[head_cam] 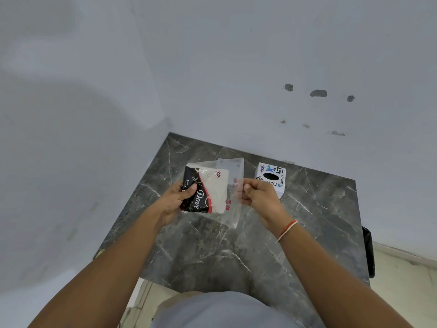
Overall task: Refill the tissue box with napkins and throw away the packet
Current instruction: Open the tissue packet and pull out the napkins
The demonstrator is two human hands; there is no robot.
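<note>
Both hands grip the napkin packet (208, 190): left hand (176, 200) its printed end, right hand (259, 195) its clear flap. Nothing is yet refilled into the tissue box (272, 178).

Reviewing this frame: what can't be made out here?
- Head view: whether the tissue box holds any napkins; its dark oval slot shows nothing inside, and the right hand covers its near corner.
- Whether the packet is already torn open; the left hand covers one end and the clear plastic blurs.
- The dark object at the table's right edge is mostly hidden.
- No bin in view.
</note>
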